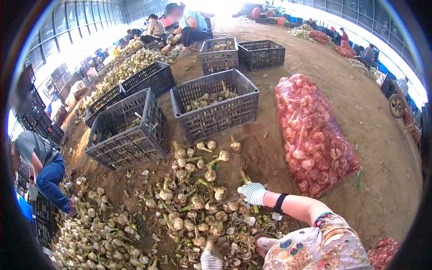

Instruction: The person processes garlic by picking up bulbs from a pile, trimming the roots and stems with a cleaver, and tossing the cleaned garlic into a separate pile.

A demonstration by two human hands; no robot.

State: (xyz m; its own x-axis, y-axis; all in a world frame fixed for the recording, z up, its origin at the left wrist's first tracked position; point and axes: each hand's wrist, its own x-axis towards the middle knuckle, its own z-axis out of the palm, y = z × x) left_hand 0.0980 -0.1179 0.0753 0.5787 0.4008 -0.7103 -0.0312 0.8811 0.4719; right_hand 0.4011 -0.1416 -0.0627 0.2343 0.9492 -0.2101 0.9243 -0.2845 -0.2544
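Note:
My right hand [253, 193], in a white striped glove, is closed above the right side of the garlic pile [198, 202]. A short stalk-like piece pokes up past its fingers and a thin dark strip runs left from it; I cannot tell what it grips. At the bottom edge my left hand [211, 257], also gloved, reaches low into the pile, its fingers blurred among the bulbs. Right at those fingers lies a garlic bulb [199, 240] with its stem. Loose bulbs with green stems and peeled skins surround both hands.
A black crate [216, 123] holding some garlic stands ahead, with another crate [126, 144] to its left. A full red mesh sack [312, 135] of garlic lies at right. A person [45, 166] bends at far left; others sit behind beside a garlic heap [139, 58].

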